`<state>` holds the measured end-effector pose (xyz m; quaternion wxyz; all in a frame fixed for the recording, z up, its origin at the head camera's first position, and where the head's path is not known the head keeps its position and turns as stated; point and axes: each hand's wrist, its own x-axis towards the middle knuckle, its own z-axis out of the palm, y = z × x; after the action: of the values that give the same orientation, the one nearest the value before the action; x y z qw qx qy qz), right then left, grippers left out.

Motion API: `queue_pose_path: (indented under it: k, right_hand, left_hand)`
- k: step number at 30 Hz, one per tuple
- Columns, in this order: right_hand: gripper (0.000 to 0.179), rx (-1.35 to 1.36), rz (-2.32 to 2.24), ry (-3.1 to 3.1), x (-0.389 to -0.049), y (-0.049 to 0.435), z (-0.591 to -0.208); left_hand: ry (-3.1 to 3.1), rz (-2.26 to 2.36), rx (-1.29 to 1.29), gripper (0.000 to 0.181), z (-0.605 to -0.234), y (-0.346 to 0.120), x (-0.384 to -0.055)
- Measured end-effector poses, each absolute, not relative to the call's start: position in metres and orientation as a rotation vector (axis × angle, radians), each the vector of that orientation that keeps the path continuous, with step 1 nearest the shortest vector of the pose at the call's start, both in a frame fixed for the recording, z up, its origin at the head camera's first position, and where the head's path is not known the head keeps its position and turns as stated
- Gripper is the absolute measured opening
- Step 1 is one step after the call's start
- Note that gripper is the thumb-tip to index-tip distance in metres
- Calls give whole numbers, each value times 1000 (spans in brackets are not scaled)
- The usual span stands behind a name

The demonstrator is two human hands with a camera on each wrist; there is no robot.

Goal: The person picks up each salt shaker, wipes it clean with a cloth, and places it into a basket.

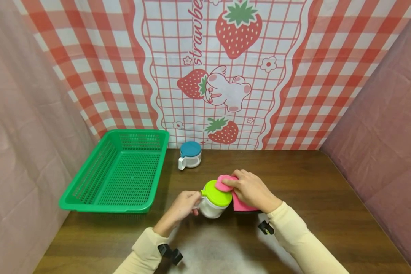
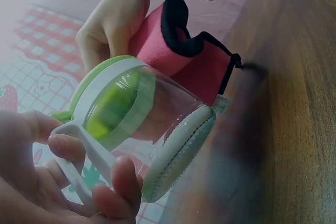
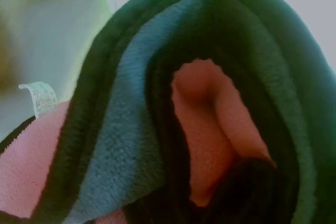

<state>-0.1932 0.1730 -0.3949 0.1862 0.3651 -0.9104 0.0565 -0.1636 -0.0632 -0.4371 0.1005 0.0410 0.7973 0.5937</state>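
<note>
A clear seasoning jar [image 2: 173,95] with a lime green lid [image 1: 215,198] and a white handle [image 2: 79,150] is held a little above the table, tilted. My left hand [image 1: 184,207] grips it by the handle, fingers curled round. With my right hand [image 1: 250,188] I hold a pink cloth [image 1: 241,203] edged in black, its folded part against the lid's right side. The cloth [image 3: 210,129] fills most of the right wrist view, folded into a loop. In that view the right fingers are hidden.
A green plastic basket [image 1: 157,182] stands at the left on the brown table [image 1: 311,190]. Another jar with a blue lid [image 1: 190,149] and white handle stands near the back, by the strawberry-patterned curtain [image 1: 212,102]. Pinkish curtains hang at both sides.
</note>
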Motion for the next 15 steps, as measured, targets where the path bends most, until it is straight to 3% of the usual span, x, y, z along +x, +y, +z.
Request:
queue_pose_path:
  k: [15]
  right_hand:
    - [32, 1002, 196, -2579, -191, 178, -397]
  left_hand:
    - [2226, 1860, 45, 24, -437, -67, -168]
